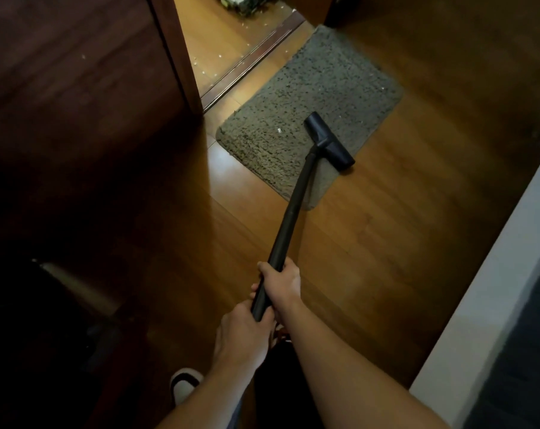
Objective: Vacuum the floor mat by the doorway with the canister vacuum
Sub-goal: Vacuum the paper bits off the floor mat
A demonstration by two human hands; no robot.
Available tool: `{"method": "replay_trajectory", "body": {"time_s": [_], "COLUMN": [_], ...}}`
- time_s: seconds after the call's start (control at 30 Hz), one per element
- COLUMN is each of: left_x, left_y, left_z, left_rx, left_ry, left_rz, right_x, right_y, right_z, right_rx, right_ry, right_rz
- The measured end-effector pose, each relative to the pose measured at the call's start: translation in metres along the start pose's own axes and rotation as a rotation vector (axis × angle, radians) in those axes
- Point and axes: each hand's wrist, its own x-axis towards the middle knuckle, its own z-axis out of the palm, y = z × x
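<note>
Left hand (245,331): the nearer of the two hands, with its fingers curled round the near end of the wand, gripping it.
Right hand (281,281): directly ahead of the left hand and close against it, wrapped round the same wand with the knuckles turned to the right.
Wand (293,209): one black tube, running from both hands forward and slightly to the right, sloping down to the mat.
Floor (386,227): glossy brown wooden boards under and all around the hands.
Floor head (329,140): one black bar, fixed crosswise on the far end of the wand, well ahead of the right hand. It rests on the mat, and its right end reaches the mat's right edge.
Mat (309,97): one grey shaggy rectangle lying flat on the floor ahead of the hands, its far end towards the doorway.
White fleck (279,130): one on the pile, just left of the floor head.
Door (76,75): dark wood, ahead and left of the hands, its edge near the mat's left corner.
Threshold strip (253,57): one dark strip beyond the mat, with pale flecks scattered on the boards past it.
</note>
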Motion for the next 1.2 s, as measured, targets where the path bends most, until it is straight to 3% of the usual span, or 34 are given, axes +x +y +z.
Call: {"method": "replay_trajectory", "body": {"time_s": [0.27,0.43,0.87,1.2], "left_x": [0.040,0.043,0.006,-0.025], "left_y": [0.086,0.093,-0.013,-0.119], "left_z": [0.025,0.031,-0.011,-0.039], "left_rx": [-0.062,-0.084,-0.053,-0.419], "left_ry": [-0.017,-0.009,0.008,-0.181], "left_rz": [0.039,0.039,0.031,-0.081], "right_x": [0.059,0.066,-0.004,-0.064], "right_y": [-0.067,-0.072,-0.003,0.072], "right_z": [-0.049,-0.055,0.015,0.072], "right_rx": [-0.067,-0.077,-0.033,-0.002], "right_ry": [0.045,0.047,0.021,-0.006], "right_rz": [-0.038,-0.037,0.016,0.026]}}
